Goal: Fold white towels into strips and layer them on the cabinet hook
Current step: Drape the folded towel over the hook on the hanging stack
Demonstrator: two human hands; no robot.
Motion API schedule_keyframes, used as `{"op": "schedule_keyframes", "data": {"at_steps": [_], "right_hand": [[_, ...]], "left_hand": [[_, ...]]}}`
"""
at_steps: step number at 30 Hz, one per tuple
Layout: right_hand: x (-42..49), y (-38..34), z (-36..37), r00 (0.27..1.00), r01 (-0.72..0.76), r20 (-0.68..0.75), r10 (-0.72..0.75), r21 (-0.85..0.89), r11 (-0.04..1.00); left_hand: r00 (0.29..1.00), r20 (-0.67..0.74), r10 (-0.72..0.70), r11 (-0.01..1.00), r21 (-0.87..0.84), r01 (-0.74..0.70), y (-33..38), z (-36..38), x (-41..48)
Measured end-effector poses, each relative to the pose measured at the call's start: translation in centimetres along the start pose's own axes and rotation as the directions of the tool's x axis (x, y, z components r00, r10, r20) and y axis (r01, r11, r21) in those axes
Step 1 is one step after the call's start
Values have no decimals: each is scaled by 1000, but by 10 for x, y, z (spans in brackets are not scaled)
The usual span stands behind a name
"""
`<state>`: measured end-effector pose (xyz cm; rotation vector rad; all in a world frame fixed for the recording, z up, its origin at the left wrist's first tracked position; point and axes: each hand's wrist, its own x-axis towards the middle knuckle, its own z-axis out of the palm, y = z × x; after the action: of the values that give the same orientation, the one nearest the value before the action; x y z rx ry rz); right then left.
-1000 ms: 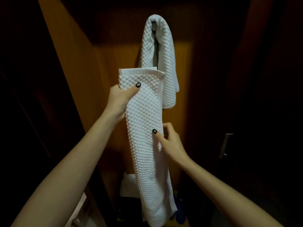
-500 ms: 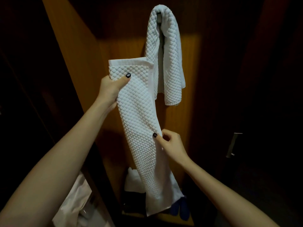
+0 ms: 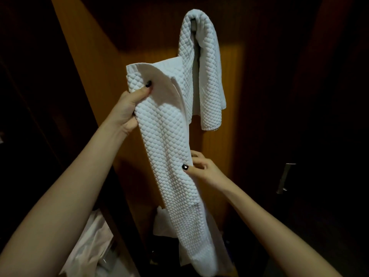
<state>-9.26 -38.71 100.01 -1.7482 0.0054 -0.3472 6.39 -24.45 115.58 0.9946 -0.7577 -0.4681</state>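
**A:** Head view: what changed?

**B:** My left hand (image 3: 130, 108) pinches the folded towel (image 3: 171, 156) at its top, where the fold has flared open since a moment ago. My right hand (image 3: 206, 169) pinches its edge lower down.

**A:** Meaning?

**B:** I'd tidy it before layering it over the hung towel (image 3: 208, 76) on the hook (image 3: 193, 25).

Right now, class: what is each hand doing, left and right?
Left hand: grips the folded towel near its top.
Right hand: pinches that towel's edge lower down.
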Motion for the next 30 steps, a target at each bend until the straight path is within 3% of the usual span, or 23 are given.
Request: {"op": "schedule_keyframes", "data": {"at_steps": [2, 5, 9, 12, 18, 21, 23, 25, 28, 30], "right_hand": [[-1, 1, 4, 1000, 30, 11, -29, -37, 999], [-1, 0, 9, 993, 74, -92, -79, -58, 996], [3, -3, 11, 996, 86, -30, -87, -12, 996], [4, -2, 17, 992, 102, -75, -105, -41, 994], [3, -1, 34, 957, 162, -235, -171, -58, 985], [4, -5, 36, 938, 203, -283, -201, -22, 979], [5, -8, 38, 920, 227, -326, -216, -6, 974], [7, -10, 41, 909, 231, -357, -214, 4, 973], [12, -10, 44, 897, 210, -397, -194, -3, 978], [17, -9, 43, 888, 192, -420, -188, -34, 981]], "left_hand": [[1000, 5, -22, 1000, 0, 22, 3, 2, -1], [998, -6, -58, 998, 4, 58, 10, 3, -1], [997, 1, -77, 996, 42, 77, 14, 2, -4], [996, -36, -81, 996, 47, 82, 18, -3, -4], [961, -257, -103, 983, 121, 137, 24, -26, 0], [929, -342, -139, 985, 49, 165, 17, -41, -4], [938, -315, -148, 989, -50, 140, 9, -51, -12], [962, -201, -184, 973, -174, 150, -9, -60, -26], [944, -20, -330, 911, -268, 313, -66, -61, -69], [920, 6, -391, 879, -293, 375, -108, -53, -99]]}}
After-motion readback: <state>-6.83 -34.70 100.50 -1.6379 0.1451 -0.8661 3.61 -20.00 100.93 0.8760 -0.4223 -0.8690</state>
